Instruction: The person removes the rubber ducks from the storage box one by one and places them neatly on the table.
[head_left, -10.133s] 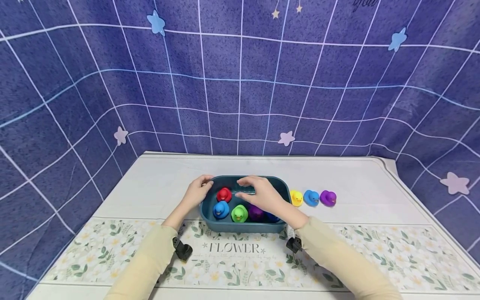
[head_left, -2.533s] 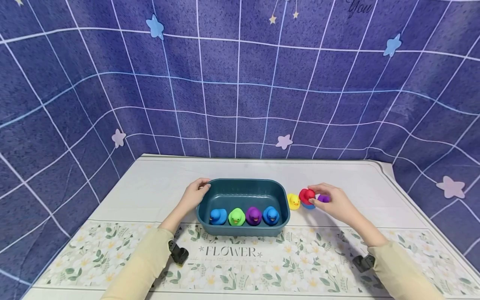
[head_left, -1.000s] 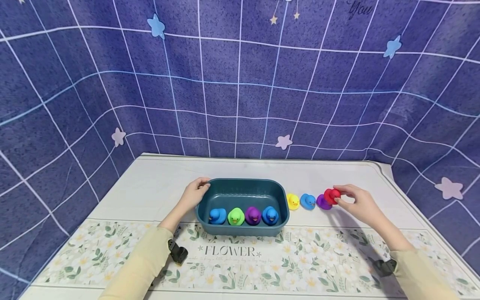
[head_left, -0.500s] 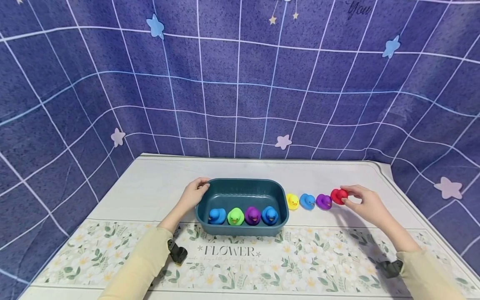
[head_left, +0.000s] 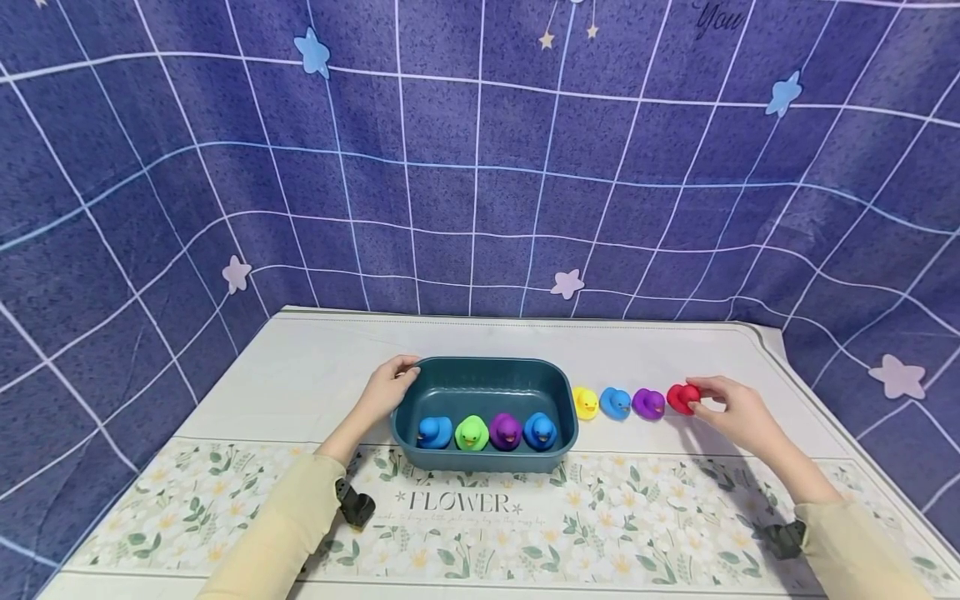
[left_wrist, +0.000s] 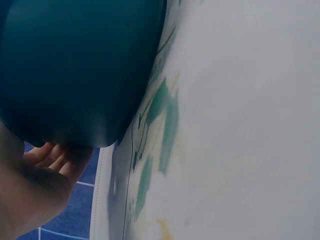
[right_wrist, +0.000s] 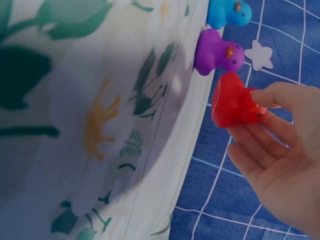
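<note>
My right hand point(head_left: 738, 410) pinches a red rubber duck point(head_left: 683, 399) at the right end of a row on the table; in the right wrist view, thumb and fingers close on the red duck's head point(right_wrist: 254, 104). Left of it stand a purple duck point(head_left: 648, 404), a blue duck point(head_left: 615, 403) and a yellow duck point(head_left: 586, 402). With my left hand point(head_left: 386, 390) I grip the left end of a dark teal tub point(head_left: 487, 461). Inside, along its near wall, sit a blue duck point(head_left: 434, 432), a green duck point(head_left: 472, 433), a purple duck point(head_left: 506, 432) and another blue duck point(head_left: 540, 431).
The white table point(head_left: 337, 337) carries a flower-printed band point(head_left: 247, 508) across its front part. Behind and beside it hangs a blue grid-patterned curtain point(head_left: 450, 200) with stars. The yellow duck stands close to the tub's right end.
The red duck has left the tub in my right hand, travelled right over the row, and come down beside the purple duck. My left hand stays at the tub.
</note>
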